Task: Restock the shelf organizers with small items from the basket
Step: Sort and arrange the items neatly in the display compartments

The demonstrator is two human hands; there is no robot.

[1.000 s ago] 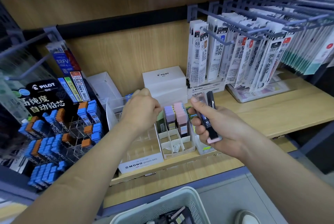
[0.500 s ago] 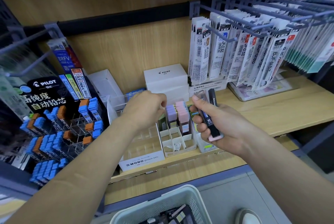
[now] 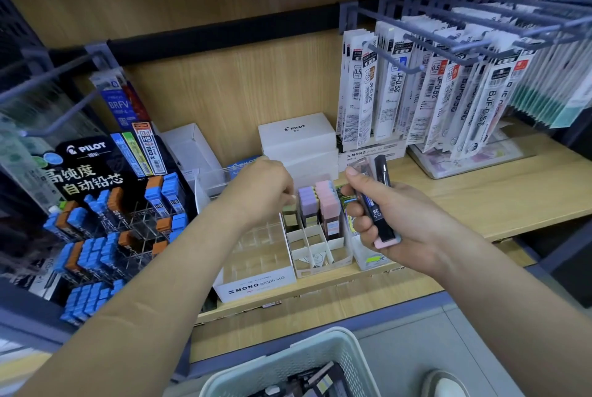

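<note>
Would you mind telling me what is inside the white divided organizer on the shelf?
In the white organizer, purple cases and pink cases stand in back compartments; front ones show bare card. The left hand hides part of its back-left compartment.

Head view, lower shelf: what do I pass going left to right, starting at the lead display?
Pilot lead display rack → MONO graph MG tray → white divided organizer → right hand gripping dark lead cases → clear tray at the back right.
</note>
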